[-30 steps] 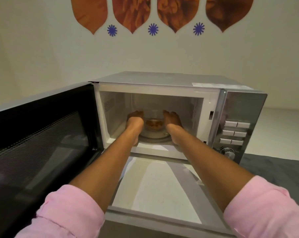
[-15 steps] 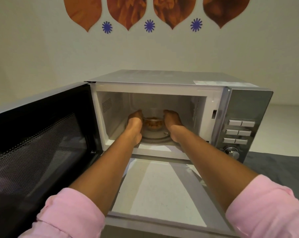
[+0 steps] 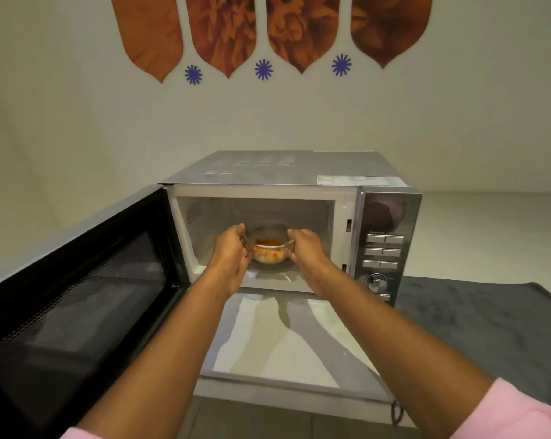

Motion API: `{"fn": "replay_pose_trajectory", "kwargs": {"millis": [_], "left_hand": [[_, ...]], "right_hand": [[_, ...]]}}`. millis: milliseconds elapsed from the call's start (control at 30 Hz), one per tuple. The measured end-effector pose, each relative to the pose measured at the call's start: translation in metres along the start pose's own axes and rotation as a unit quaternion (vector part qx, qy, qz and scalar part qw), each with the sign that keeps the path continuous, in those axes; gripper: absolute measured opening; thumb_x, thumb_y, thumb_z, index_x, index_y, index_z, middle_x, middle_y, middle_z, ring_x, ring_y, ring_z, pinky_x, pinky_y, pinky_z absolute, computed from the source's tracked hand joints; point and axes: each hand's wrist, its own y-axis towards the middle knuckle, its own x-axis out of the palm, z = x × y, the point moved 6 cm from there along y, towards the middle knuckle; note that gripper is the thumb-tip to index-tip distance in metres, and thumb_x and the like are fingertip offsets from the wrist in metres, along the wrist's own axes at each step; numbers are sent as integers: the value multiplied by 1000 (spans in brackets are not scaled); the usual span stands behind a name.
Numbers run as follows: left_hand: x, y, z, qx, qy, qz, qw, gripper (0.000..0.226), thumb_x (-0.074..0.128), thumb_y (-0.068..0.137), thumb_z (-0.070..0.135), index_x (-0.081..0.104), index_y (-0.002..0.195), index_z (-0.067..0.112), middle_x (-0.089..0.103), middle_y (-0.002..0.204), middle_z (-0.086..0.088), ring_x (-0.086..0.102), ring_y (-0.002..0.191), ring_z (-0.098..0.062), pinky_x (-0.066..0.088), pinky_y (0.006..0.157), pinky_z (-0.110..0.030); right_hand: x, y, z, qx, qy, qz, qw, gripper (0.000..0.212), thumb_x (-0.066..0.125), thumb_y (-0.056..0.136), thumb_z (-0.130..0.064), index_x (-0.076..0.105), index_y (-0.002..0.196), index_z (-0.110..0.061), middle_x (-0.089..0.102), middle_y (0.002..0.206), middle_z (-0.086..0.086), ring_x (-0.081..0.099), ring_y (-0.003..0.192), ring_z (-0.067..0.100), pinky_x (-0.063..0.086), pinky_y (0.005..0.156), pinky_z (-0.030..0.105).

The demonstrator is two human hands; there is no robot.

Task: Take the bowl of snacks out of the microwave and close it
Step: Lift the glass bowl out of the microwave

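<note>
Raised off turntable: clear bowl point(image 3: 270, 248) of orange snacks point(image 3: 265, 247).

Bare forearms emerge from pink sleeves point(image 3: 517, 413) pushed up the arms.

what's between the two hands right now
The glass bowl of orange snacks, gripped by the left hand and right hand, at the microwave mouth; head view.

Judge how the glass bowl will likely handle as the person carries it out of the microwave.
The bowl looks like clear glass, so probably rigid, smooth and breakable if knocked on the microwave frame. The left hand and right hand grip opposite sides, which should keep it level. The snacks lie low inside, so spilling seems unlikely.
</note>
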Motion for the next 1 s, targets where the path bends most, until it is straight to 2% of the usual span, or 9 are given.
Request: {"fn": "replay_pose_trajectory", "kwargs": {"millis": [133,200,300,400,533,667,767,867,1000], "left_hand": [[-3,-37,-6,3,-6,-18,1000,26,46,108,23,63,88,19,70,77,2,68,70,-10,56,67,-24],[0,-59,-9,6,3,-31,1000,25,48,108,26,67,94,17,68,87,0,65,81,-11,54,77,-26],[8,-90,-15,12,-14,-48,999,36,46,109,26,80,111,14,71,107,3,71,104,-8,59,94,-28],[21,-122,-22,15,-18,-69,997,40,45,110,26,81,95,16,83,85,5,80,82,-5,62,71,-20],[44,-153,-35,13,-15,-79,997,31,47,110,30,74,109,13,86,97,2,81,96,-10,64,75,-21],[81,-175,-57,10,-8,-113,993,50,44,111,28,86,84,24,85,88,10,80,89,-2,61,69,-15],[112,-187,-78,4,16,-139,990,59,41,112,32,85,75,43,85,87,13,79,90,2,57,84,-24],[142,-196,-99,-10,25,-172,985,55,38,113,32,86,88,42,85,101,10,78,102,-2,53,93,-28],[180,-199,-124,-42,11,-209,977,52,40,112,31,86,92,43,85,107,10,77,106,-3,60,81,-17]], "right_hand": [[-12,-36,8,-22,1,-27,999,17,48,103,-28,59,90,-26,65,96,-2,64,99,21,53,98,44],[-20,-56,13,-28,2,-43,999,13,47,104,-31,59,100,-35,60,105,-12,60,104,10,49,99,36],[-38,-85,16,-34,10,-51,998,30,45,106,-32,67,92,-47,67,89,-28,67,86,-10,45,76,17],[-59,-113,15,-42,17,-60,997,47,45,106,-30,70,87,-65,70,86,-42,65,84,-21,50,70,14],[-98,-138,25,-60,2,-31,998,30,45,107,-33,70,120,-42,75,115,-19,69,106,-5,53,88,20],[-136,-158,34,-79,-9,12,997,31,45,108,-33,64,133,-27,71,131,-4,67,121,10,53,104,37],[-168,-172,44,-82,-11,42,996,27,45,108,-29,66,125,-30,73,126,-9,68,118,8,53,104,39],[-200,-183,56,-71,-1,72,995,25,45,109,-33,61,126,-41,68,126,-19,65,111,-1,54,92,27],[-247,-191,68,-62,2,123,991,29,46,109,-27,53,127,-48,58,120,-29,58,97,-24,47,75,4]]}}
